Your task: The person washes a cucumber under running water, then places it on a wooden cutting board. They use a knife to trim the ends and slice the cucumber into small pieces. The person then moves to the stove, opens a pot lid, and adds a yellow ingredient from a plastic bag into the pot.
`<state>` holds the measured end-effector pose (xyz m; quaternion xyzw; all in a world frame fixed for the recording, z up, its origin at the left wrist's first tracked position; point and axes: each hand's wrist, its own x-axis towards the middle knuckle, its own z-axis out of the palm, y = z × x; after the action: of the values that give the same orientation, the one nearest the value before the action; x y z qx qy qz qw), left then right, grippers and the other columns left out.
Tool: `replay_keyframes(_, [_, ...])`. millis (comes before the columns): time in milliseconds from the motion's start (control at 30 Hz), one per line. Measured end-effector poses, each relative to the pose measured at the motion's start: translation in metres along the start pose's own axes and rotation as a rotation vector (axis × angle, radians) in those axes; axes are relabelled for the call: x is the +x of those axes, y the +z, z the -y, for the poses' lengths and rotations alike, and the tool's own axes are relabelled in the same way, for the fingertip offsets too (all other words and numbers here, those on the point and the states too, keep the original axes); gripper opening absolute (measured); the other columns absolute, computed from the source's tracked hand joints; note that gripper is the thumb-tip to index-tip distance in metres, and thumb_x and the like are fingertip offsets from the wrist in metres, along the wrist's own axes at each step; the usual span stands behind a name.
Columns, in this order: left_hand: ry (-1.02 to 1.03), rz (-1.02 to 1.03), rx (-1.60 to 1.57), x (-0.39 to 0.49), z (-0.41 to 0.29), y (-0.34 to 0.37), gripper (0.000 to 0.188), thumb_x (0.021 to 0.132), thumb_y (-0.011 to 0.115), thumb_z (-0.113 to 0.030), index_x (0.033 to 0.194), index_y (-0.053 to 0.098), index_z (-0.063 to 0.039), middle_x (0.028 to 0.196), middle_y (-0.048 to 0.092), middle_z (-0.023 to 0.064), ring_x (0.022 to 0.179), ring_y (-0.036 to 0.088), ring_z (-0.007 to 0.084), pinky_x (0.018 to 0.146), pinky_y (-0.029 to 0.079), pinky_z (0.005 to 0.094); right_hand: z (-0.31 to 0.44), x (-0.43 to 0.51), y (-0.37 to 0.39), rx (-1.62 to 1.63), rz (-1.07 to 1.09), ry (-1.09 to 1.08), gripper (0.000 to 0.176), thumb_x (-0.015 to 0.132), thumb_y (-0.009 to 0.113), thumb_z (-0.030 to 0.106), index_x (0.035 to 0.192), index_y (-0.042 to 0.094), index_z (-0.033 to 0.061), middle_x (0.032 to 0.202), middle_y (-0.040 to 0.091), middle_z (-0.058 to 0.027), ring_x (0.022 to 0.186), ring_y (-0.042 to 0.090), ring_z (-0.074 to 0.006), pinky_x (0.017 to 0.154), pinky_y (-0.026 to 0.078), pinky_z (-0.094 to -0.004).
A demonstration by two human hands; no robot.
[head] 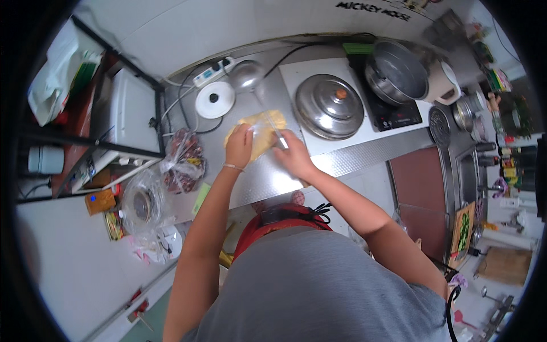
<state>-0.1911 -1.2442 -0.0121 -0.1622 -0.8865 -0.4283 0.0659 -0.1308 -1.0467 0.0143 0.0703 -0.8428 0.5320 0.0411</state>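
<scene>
My right hand (295,156) grips the handle end of a metal ladle (246,76). Its bowl points away from me, near the wall, and the handle crosses a yellow bag (260,143). The bag lies on the steel counter (256,184), with a shiny clear plastic part by my fingers; its contents are not clear. My left hand (239,145) holds the bag at its left side, fingers curled over it. Beyond lies a white round lid (215,100) with a black knob.
A domed steel lid (329,107) stands right of my hands. Behind it, a pot (396,72) sits on an induction cooker (395,113). At left are a bag of dark red pieces (183,160) and a black-framed rack (160,119). A power strip (213,72) trails cords.
</scene>
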Motion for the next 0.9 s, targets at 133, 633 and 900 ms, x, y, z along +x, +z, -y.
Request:
replay_keyframes(133, [-0.094, 0.126, -0.113, -0.010, 0.000, -0.004, 0.020, 0.093, 0.057, -0.013, 0.108, 0.062, 0.000, 0.095, 0.063, 0.0135, 0.079, 0.061, 0.0232, 0.070, 0.049, 0.0340, -0.015, 0.018, 0.026, -0.073, -0.043, -0.160, 0.044, 0.083, 0.068, 0.006, 0.123, 0.050, 0.0032, 0.119, 0.057, -0.0216, 0.103, 0.059, -0.0434, 0.084, 0.051, -0.0456])
replay_keyframes(633, [-0.134, 0.184, 0.296, -0.019, 0.017, -0.075, 0.025, 0.083, 0.075, -0.020, 0.096, 0.063, -0.003, 0.084, 0.057, 0.0106, 0.067, 0.055, 0.0218, 0.063, 0.046, 0.0325, -0.014, 0.023, 0.003, 0.011, -0.119, 0.237, 0.035, 0.082, 0.070, 0.016, 0.111, 0.052, 0.0049, 0.088, 0.068, -0.0202, 0.077, 0.069, -0.0361, 0.069, 0.053, -0.0433])
replay_keyframes(900, [-0.421, 0.194, -0.500, -0.001, -0.020, -0.059, 0.016, 0.088, 0.073, -0.012, 0.094, 0.059, -0.008, 0.079, 0.058, -0.0046, 0.067, 0.050, 0.0040, 0.058, 0.039, 0.0200, -0.002, 0.010, 0.008, 0.042, -0.124, 0.127, 0.042, 0.082, 0.075, 0.023, 0.110, 0.050, 0.0055, 0.089, 0.069, -0.0164, 0.075, 0.068, -0.0378, 0.068, 0.052, -0.0443])
